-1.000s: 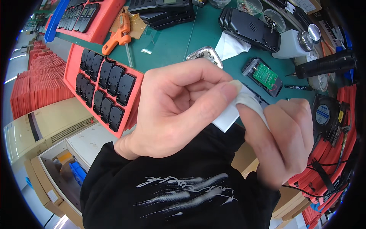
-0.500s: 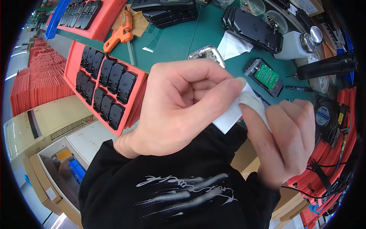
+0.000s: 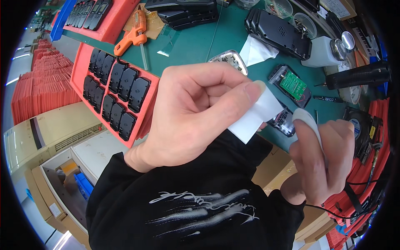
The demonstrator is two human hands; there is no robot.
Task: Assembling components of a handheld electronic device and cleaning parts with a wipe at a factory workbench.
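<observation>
My left hand (image 3: 183,118) pinches a thin white rectangular piece (image 3: 246,126) between thumb and curled fingers, above the bench's near edge. Its upper part bends a little; what it is I cannot make out. My right hand (image 3: 323,160) is closed on a white cloth (image 3: 307,119) wrapped over a fingertip, to the right of the piece and apart from it. Between the two hands, a black handset housing (image 3: 284,122) lies on the green bench. Just beyond sits another opened handset (image 3: 287,83) with a green circuit board showing.
A red foam tray (image 3: 79,68) holds black covers at left. An orange glue gun (image 3: 132,35), a metal dish of screws (image 3: 231,55), a white tissue (image 3: 257,51), stacked black housings (image 3: 278,31), a white pump bottle (image 3: 318,52) and a black electric screwdriver (image 3: 356,76) lie around.
My right hand and its cloth have moved right, away from the white piece. The handset housing between the hands is more exposed. My left hand has barely moved.
</observation>
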